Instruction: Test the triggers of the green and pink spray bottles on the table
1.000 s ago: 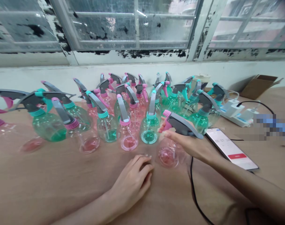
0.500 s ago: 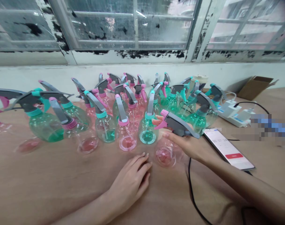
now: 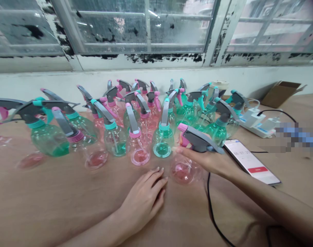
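My right hand is closed round the neck of a pink spray bottle, its fingers at the pink trigger below the grey head. The bottle is upright, with a little pink liquid inside; the fingers partly hide behind the head. Flat on the wooden table lies my left hand, fingers stretched out and holding nothing, just left of that bottle. Nearest beyond it stand a clear bottle with a teal collar and one with a pink collar.
Several more pink and green spray bottles crowd the back and left. On the right are a phone showing a timer, a power strip, a cardboard box and a black cable. A window is behind.
My right hand's fingers, spread beside the bottle's head before, have curled in round its neck and trigger. The trigger has moved in toward the neck. My left hand has stayed in place.
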The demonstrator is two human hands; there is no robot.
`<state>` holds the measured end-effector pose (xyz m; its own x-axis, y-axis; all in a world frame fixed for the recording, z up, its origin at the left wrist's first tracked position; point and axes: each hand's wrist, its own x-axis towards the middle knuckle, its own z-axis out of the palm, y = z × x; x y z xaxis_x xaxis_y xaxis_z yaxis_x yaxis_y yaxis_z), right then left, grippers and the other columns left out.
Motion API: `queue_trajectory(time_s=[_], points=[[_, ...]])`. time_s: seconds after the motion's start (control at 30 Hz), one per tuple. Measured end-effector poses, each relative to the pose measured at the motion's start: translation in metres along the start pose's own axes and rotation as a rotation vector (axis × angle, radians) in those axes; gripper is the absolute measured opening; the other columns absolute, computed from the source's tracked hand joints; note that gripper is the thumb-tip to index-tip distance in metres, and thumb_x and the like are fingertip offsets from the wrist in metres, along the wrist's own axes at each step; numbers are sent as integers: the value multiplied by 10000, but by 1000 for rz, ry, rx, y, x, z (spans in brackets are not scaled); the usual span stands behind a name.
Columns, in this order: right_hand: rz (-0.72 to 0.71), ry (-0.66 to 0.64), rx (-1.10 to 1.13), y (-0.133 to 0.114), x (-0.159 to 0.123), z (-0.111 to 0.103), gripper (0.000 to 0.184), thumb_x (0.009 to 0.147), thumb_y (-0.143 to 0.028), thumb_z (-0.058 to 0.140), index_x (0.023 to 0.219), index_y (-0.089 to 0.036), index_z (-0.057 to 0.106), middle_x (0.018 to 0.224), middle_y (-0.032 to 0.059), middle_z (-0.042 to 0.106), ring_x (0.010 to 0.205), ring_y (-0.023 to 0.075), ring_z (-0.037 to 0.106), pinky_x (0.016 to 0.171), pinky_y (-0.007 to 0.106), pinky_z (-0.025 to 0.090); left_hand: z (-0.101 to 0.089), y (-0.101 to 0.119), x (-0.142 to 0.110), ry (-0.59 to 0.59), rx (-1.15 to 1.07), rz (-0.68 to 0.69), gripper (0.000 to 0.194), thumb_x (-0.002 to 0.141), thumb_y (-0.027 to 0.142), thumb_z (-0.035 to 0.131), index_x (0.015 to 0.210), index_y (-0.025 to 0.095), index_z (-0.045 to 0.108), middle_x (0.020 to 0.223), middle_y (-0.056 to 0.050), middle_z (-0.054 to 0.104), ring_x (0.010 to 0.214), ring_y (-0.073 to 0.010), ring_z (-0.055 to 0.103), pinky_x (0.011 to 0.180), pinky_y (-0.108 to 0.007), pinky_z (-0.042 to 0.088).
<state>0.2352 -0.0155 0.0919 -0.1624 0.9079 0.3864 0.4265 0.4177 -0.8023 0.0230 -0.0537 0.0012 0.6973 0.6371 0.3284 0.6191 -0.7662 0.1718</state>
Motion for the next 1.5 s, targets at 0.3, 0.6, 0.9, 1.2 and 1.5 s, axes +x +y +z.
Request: queue_trajectory(time_s=[0.3,0.6,0.9,1.2,1.5], points=[[-12,-26,63,16,4,0,306,769,-408,693,1050,-290,665,878,-1,725,609,171,626,547,295,518,0,-1,0,9,-2,-3,296,906,142,466,1176,165,587,1270,-124,618,1193,-271,570,963,-471,516],[-59,-61,165,17,3,5,257,815,-409,639,1003,-235,653,1015,50,707,528,125,565,509,294,502,-1,0,0,-13,1,-1,304,912,140,468,1192,144,587,1274,-134,615,1196,-280,566,961,-485,517],[-90,58,-46,-1,-4,0,322,797,-458,638,607,-242,494,568,-33,475,508,128,464,490,273,409,1,-1,0,-12,9,1,340,913,116,461,1226,171,581,1275,-116,613,1187,-276,568,942,-476,528],[4,73,115,20,4,-6,204,807,-436,639,803,-234,661,769,15,664,744,203,631,661,334,511,2,-3,-2,-13,-12,4,360,909,94,474,1248,174,566,1291,-127,602,1217,-281,551,951,-485,520],[-108,355,197,65,31,-3,263,807,-318,670,1059,-244,671,1048,38,714,995,227,660,868,425,532,2,-4,-4,-23,11,17,383,901,63,470,1252,181,567,1297,-116,602,1231,-275,541,954,-479,526]])
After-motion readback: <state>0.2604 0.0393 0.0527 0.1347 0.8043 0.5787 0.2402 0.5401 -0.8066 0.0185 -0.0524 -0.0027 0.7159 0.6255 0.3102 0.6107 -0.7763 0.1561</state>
